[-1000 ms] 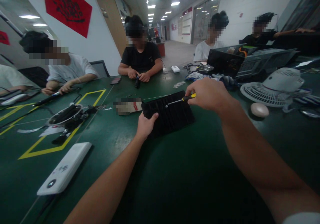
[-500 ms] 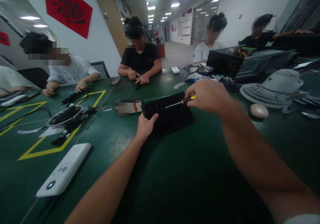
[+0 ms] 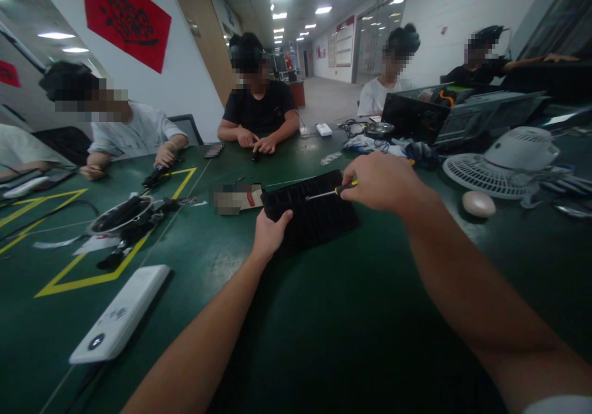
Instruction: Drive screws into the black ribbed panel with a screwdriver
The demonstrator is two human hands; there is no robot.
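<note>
Yellow-and-black screwdriver [image 3: 339, 190] gripped by right hand [image 3: 380, 179]; left hand [image 3: 271, 231] pinches black panel [image 3: 320, 218].

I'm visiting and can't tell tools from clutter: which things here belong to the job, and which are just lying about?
In use:
tool, in the right grip
black panel, in the left grip

Apparently just lying about:
white device
pale oval object
fan

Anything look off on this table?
The fan at right lies grille-down, odd since fans normally stand upright. Otherwise nothing stands out: the left hand holds the black panel, the right hand a screwdriver.
</note>
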